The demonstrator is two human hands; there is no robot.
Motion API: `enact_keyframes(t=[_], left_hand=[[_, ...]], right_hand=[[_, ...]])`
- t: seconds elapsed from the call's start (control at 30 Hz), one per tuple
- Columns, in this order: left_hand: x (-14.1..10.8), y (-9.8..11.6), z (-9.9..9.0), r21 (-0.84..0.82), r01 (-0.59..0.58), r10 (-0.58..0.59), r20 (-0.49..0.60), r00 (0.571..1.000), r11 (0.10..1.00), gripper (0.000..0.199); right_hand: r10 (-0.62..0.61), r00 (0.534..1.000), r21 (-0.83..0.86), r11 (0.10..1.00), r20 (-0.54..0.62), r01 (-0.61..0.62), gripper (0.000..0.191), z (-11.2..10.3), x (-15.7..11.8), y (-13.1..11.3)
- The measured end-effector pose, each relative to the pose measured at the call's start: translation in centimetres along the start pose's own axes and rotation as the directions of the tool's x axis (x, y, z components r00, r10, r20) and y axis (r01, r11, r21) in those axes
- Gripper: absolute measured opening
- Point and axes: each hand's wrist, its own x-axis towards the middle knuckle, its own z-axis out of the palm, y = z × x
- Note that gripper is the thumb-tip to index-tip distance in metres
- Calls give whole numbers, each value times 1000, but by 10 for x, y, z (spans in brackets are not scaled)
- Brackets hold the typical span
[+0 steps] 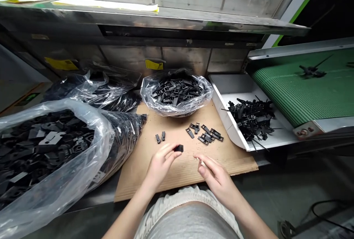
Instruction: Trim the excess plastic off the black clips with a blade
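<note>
Between the thumb and fingers of my left hand is a small black block-shaped part, held above the cardboard sheet. To its right, my right hand has its thumb and fingers drawn together around a small pale item, too small to identify. Two small black pieces rest on the cardboard beyond my left hand. Several flat black clips with rectangular openings lie loosely grouped beyond my right hand. The hands are apart from each other.
An open clear bag of black clips stands at the cardboard's far edge. Large bags of black parts fill the left side. On the right, a white tray holds spiky black parts beside a green conveyor belt. A metal ledge crosses behind.
</note>
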Motion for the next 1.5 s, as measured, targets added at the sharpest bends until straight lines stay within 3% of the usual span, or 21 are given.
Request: enact_keyframes(t=[0.17, 0.37, 0.53, 0.87, 1.0, 1.07, 1.23, 1.5], left_hand=[[-44, 47, -36, -205, -74, 41, -161, 986, 976, 16], [-54, 50, -43, -274, -123, 51, -257, 965, 954, 25], [-57, 49, -43, -281, -146, 68, -272, 960, 949, 30], [-57, 51, -43, -324, -105, 8, -286, 958, 940, 26], [-61, 54, -44, -358, -146, 56, -249, 967, 922, 28], [-62, 53, -43, -366, -147, 63, -232, 971, 919, 29], [-62, 52, -42, -333, -106, 24, -241, 970, 937, 28], [-64, 54, -44, -272, -161, 96, -239, 966, 949, 34]], right_hand=[[-286, 957, -243, 933, -54, 266, 27, 0, 2, -25], [-427, 902, -312, 867, -66, 388, 26, 7, -1, -45], [-430, 903, -357, 844, 0, 401, 26, 5, -2, -49], [-462, 885, -455, 803, -66, 385, 27, 6, -2, -44], [-433, 879, -505, 815, -202, 285, 25, -4, 8, -33], [-401, 887, -435, 857, -228, 276, 22, -10, 8, -30], [-295, 955, -48, 955, -41, 293, 20, -11, -2, -44], [-291, 957, -81, 953, 17, 291, 25, 3, 8, -57]])
